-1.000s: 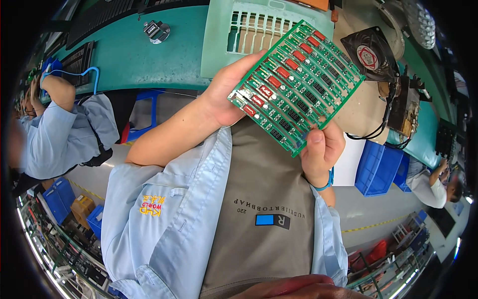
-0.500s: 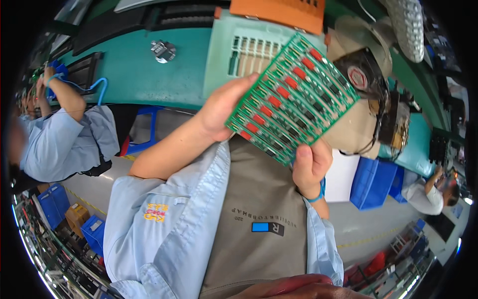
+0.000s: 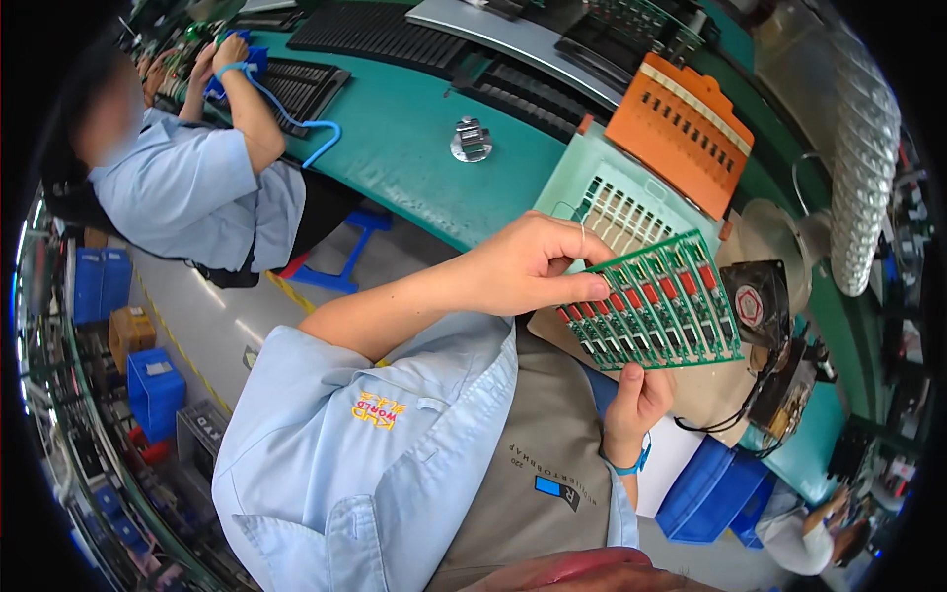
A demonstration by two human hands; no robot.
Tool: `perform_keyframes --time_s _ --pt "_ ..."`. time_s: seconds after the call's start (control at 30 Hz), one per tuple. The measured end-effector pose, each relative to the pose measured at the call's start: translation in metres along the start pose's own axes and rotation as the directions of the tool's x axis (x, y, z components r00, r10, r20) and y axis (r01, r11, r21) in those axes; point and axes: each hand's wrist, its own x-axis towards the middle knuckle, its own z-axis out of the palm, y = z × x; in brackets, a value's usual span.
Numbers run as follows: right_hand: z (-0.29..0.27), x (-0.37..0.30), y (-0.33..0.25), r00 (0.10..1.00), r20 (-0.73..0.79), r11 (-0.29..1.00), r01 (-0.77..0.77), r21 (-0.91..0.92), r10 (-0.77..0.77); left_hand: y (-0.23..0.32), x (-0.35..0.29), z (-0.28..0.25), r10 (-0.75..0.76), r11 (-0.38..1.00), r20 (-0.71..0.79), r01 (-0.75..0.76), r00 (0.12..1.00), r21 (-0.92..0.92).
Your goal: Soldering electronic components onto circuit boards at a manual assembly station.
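Note:
A green circuit board panel (image 3: 659,314), with rows of red and black components, is held tilted in front of my torso. My left hand (image 3: 552,268) grips its upper left corner, thumb on the component side and fingers curled behind. At the near edge, my right hand (image 3: 639,407) pinches the panel between thumb and fingers, partly hidden by it. Behind the panel is a pale green slotted fixture (image 3: 575,170), partly covered by the board and my left hand. An orange slotted plate (image 3: 679,133) adjoins the fixture's far side.
A small silvery metal piece (image 3: 472,140) lies on the green bench (image 3: 404,128). To the right are a black fan (image 3: 760,296) with cables and a ribbed silver duct (image 3: 866,187). Blue bins (image 3: 705,488) stand below. A co-worker (image 3: 197,187) works at the left.
The board has tipped from facing upward to a steeper, foreshortened angle, and my left hand now pinches its upper corner. The whole view has swung, shifting the bench and fixture rightward.

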Motion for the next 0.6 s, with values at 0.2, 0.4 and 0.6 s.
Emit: perform_keyframes --time_s 0.2,0.4,0.6 --pt "0.003 0.003 0.002 0.998 -0.011 0.996 -0.064 -0.065 0.063 -0.001 0.0 0.001 0.116 0.988 -0.018 -0.114 0.993 0.099" --pt "0.006 -0.001 0.015 0.996 -0.073 0.994 -0.064 -0.087 0.058 -0.01 0.004 -0.008 0.358 0.926 -0.079 -0.342 0.93 0.16" --pt "0.023 -0.001 0.025 0.953 -0.303 0.999 0.039 0.02 -0.031 -0.013 0.016 -0.113 0.178 0.908 -0.67 0.142 0.721 0.394"
